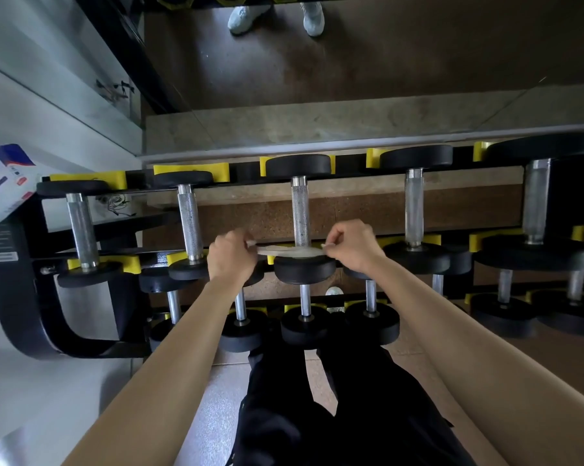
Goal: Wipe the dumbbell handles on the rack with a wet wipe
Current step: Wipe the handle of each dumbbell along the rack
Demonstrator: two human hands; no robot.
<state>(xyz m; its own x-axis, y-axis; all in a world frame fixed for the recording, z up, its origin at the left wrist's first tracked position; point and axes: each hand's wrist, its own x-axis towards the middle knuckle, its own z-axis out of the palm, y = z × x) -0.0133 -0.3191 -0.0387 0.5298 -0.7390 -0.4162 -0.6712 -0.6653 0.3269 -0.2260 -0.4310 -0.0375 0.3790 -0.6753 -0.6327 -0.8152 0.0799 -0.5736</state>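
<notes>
The wet wipe [289, 252] was stretched across the near end of the middle handle [300, 210], just above the black weight. The left hand [232, 255] and right hand [352, 245] each pinched one end closed. The wipe looked thin, soft and light; holding both ends seemed best.

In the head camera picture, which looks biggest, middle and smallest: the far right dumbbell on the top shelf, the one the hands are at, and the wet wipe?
1. Far right dumbbell, thickest handle and widest plates, though lens stretch may exaggerate it.
2. Middle dumbbell.
3. Wet wipe, stretched between the left hand and right hand.
</notes>
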